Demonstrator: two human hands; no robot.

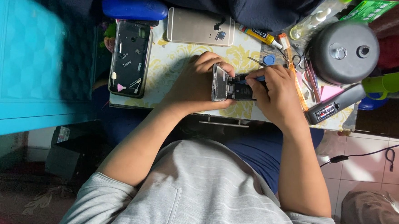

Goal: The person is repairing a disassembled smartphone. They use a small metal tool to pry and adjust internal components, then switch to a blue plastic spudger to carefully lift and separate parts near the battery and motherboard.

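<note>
My left hand (pixel 195 82) grips an opened phone (pixel 220 82) by its edge, holding it on the small table with the yellow patterned cloth (pixel 175 60). The phone's dark insides (pixel 240 89) are exposed between my two hands. My right hand (pixel 275 95) pinches a thin blue-handled tool (pixel 258 78) whose tip rests on those insides. Both hands sit close together near the table's front edge.
To the left lies a black phone shell (pixel 130 58) holding small parts, with a blue case (pixel 134 8) behind it. A gold phone (pixel 200 26) lies face down at the back. A glue tube (pixel 259 36), grey round device (pixel 343 51), green cup (pixel 383 83) and grey hand tool (pixel 334 105) crowd the right. A turquoise cabinet (pixel 29 57) stands left.
</note>
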